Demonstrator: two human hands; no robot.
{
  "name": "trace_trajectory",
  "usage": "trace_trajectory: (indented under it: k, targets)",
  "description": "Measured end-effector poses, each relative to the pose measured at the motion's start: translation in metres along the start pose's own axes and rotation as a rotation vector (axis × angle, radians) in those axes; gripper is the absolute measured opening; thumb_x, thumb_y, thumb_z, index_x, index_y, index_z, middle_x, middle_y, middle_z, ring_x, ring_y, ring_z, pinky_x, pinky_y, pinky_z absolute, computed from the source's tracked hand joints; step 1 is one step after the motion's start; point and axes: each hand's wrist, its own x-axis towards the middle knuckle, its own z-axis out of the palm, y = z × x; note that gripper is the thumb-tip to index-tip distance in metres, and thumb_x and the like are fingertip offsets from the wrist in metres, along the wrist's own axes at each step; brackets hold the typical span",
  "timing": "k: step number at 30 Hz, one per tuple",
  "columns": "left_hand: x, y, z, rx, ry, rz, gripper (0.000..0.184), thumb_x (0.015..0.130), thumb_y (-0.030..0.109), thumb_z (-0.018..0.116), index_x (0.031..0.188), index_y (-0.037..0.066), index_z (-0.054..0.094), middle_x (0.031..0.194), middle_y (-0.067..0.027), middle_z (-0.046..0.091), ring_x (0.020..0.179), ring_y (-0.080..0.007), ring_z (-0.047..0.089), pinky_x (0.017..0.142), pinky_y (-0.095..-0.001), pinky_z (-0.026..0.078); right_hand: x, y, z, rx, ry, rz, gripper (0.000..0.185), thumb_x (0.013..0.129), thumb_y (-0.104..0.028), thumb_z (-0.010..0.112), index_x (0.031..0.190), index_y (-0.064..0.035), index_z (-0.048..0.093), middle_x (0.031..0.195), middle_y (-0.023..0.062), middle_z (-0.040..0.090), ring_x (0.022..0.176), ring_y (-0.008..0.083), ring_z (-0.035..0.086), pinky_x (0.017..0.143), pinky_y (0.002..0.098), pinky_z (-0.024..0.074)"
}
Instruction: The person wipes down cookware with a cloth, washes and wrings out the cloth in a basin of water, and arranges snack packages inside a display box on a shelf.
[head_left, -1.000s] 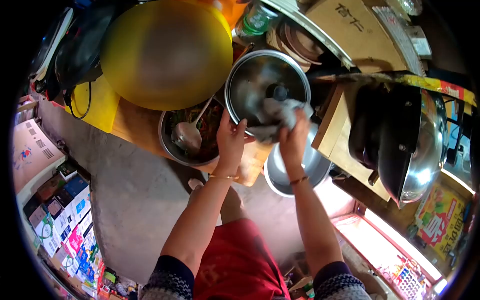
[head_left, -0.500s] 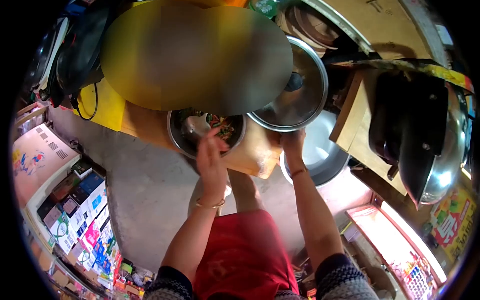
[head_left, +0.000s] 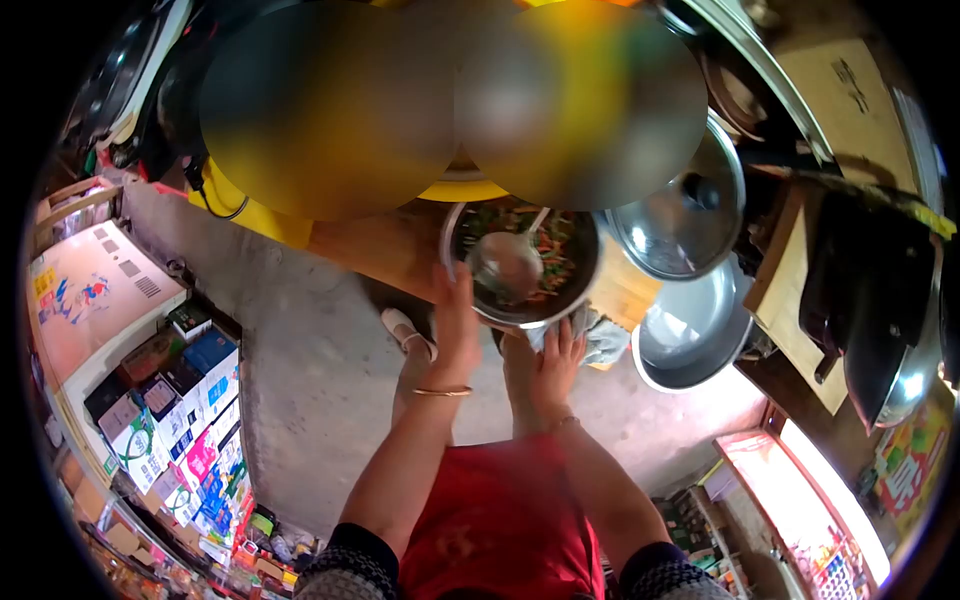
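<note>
Head view: the metal bowl (head_left: pixel 589 262), with cut food (head_left: pixel 562 250) and a ladle (head_left: pixel 508 268) in it, stands at the near edge of the wooden table (head_left: pixel 375 240). My left hand (head_left: pixel 457 330) is at its left rim, fingers raised and nearly together; I cannot tell whether they grip. My right hand (head_left: pixel 558 368) is at the near right side, fingers slightly apart against a grey cloth (head_left: pixel 606 338); whether they close on it is hidden.

Risks, in my judgement: the bowl appears to reach past the table edge, so a pull from one side could tip it. The cloth could slip under my fingers and cost me the hold. The ladle's weight could shift if the bowl tilts. The glass lid (head_left: pixel 672 240), at right near the grey basin (head_left: pixel 690 318), could slide if knocked.
</note>
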Motion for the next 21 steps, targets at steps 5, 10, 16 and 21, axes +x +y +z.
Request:
trace_trajectory:
  k: [5,10,16,21]
  targets:
    - [0.004,0.009,-0.007,0.245,-0.149,0.187,0.061,0.096,0.035,0.048,0.139,-0.002,0.026,0.132,-0.0196,0.044,0.12,-0.0243,0.043,0.1,-0.0339,0.032,-0.016,-0.03,0.036,0.003,-0.137,-0.268,0.044,0.076,-0.005,0.055,0.12,-0.0054,0.05,0.134,0.0183,0.042,0.124,0.0476,0.031,0.108,0.0585,0.0204]
    - [0.01,0.017,-0.048,0.194,-0.233,0.249,0.05,0.097,0.026,0.048,0.137,-0.002,0.032,0.131,-0.0185,0.046,0.122,-0.0276,0.046,0.104,-0.036,0.035,0.036,-0.165,0.048,0.436,-0.271,-0.124,0.051,0.084,-0.015,0.048,0.133,-0.0042,0.04,0.135,0.0211,0.04,0.127,0.0385,0.034,0.11,0.0535,0.019]
    - [-0.003,0.095,-0.16,0.133,-0.214,0.399,0.036,0.099,0.013,0.042,0.133,0.0,0.039,0.122,-0.0148,0.052,0.116,-0.0198,0.051,0.099,-0.0334,0.04,0.16,-0.269,0.121,-0.024,0.174,-0.48,0.062,0.084,-0.031,0.054,0.136,-0.0023,0.035,0.14,0.0226,0.036,0.126,0.0428,0.036,0.108,0.0523,0.0231]
    - [0.013,0.108,-0.221,0.113,-0.088,0.341,0.036,0.1,0.023,0.042,0.128,0.0,0.046,0.112,-0.0117,0.058,0.102,-0.0184,0.057,0.089,-0.033,0.047,0.225,-0.308,0.114,0.027,0.116,-0.557,0.062,0.08,-0.023,0.054,0.136,-0.0024,0.037,0.137,0.0246,0.039,0.118,0.044,0.041,0.102,0.0529,0.0287]
